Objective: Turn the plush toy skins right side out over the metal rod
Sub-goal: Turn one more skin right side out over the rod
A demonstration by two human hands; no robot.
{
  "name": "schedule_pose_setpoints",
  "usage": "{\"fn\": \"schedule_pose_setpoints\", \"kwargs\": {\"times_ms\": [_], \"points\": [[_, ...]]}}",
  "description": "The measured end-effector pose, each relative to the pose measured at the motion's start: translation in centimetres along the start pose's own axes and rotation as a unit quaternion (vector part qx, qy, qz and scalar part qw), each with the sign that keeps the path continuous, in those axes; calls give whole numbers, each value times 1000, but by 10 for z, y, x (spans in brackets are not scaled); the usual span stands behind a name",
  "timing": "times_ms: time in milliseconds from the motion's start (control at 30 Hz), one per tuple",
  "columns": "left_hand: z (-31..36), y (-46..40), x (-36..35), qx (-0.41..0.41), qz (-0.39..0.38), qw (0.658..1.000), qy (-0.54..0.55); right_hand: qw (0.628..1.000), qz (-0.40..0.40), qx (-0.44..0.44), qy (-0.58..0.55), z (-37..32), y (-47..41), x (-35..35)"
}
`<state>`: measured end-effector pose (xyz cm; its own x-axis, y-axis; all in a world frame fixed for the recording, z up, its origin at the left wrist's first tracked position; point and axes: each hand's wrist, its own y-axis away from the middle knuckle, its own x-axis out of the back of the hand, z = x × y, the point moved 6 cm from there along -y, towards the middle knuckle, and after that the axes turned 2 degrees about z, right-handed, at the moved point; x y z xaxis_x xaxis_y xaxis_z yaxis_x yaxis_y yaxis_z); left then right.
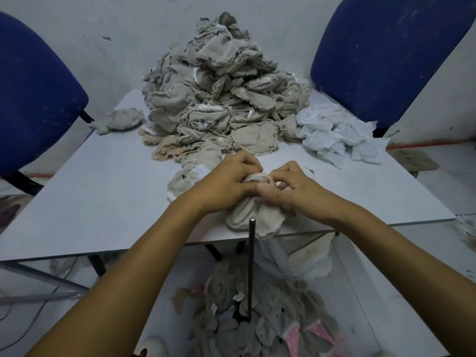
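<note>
Grip: both hands are on one beige plush skin (253, 217) at the near edge of the table (103, 191). The left hand (226, 181) has its fingers curled into the cloth at the top of the skin; the right hand (291, 186) pinches the same bunched spot from the right, its thumb pressed flat along the fabric. The two hands touch each other there.

Skin in hand: seam side out, with a frayed raw hem that hangs over the table's near edge.

Metal rod (251, 269): dark, upright, just near of the held skin; its tip reaches up to the skin's hem, and whether it touches I cannot tell. Its foot is lost among the finished skins on the floor.

Floor heap (257, 323): grey-brown fuzzy skins with pink ear patches, lying loose around the rod's base, in no container that I can see.

Table pile (221, 99): a tall mound of beige inside-out skins at the far middle, one more skin (185, 179) lying just left of the left hand, and a single one (123, 119) apart at far left.

Pale blue skins (342, 140): a smaller pile at far right on the table.

Labels: small white tags stick out of several skins; any writing is too small to read.

Chairs: a blue padded chair (33, 99) at the left, another (381, 60) at the far right.
</note>
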<state>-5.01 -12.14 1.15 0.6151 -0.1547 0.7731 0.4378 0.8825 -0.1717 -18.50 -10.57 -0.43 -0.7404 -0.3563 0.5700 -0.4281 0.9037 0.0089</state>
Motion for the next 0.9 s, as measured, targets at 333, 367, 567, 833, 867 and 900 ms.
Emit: {"fn": "schedule_pose_setpoints", "kwargs": {"times_ms": [333,367,567,833,867,900], "points": [[3,11,-1,56,-107,988,96,999,14,44,1,1,-6,3],[4,12,-3,59,-132,987,74,999,10,38,-11,3,-6,2],[6,12,2,-9,-104,993,-49,997,-36,-9,-75,6,-1,-2],[13,20,7,-24,-94,995,-9,995,-64,70,-5,-11,11,0],[15,22,12,-34,-68,997,3,995,-42,91,-1,-14,11,1],[19,24,18,-62,-34,997,-10,993,-9,118,17,-18,10,3]]}}
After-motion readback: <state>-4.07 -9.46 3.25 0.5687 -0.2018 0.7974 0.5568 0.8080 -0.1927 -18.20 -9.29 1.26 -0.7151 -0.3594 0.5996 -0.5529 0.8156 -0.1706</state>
